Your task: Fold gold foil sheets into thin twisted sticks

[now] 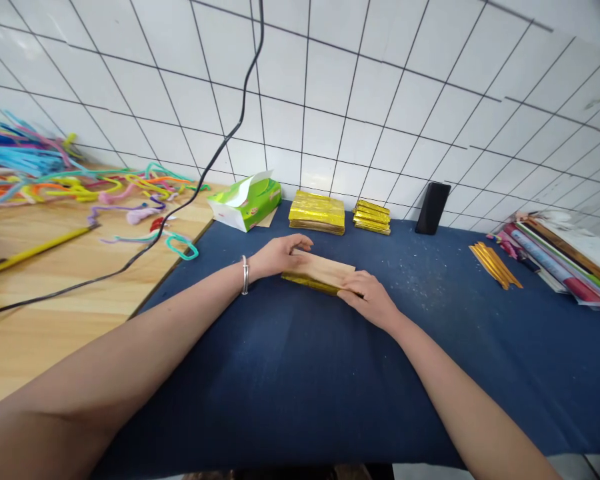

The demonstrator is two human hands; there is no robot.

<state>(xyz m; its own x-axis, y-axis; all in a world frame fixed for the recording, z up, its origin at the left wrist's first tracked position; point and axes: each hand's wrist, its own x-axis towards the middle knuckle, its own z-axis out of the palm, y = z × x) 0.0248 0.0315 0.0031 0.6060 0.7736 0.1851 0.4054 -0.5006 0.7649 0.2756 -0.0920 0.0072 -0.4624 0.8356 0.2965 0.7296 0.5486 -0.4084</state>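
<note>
A sheet of gold foil paper (325, 268) with a plain tan back lies in front of me on the dark blue cloth. Its tan side faces up, and a strip of gold shows along the near edge, where it looks folded over. At its left end is my left hand (277, 256), a silver bracelet on the wrist, with the fingers curved around the paper's edge. My right hand (373, 299) grips the right end, thumb near the gold edge and fingers on the tan side.
Behind the paper stand a stack of gold sheets (317, 213), folded gold strips (371, 217), a green tissue box (250, 202) and a black phone (433, 208). More gold strips (495, 264) and books (565, 260) lie right. A black cable (220, 148) crosses the left, above pipe cleaners (105, 187).
</note>
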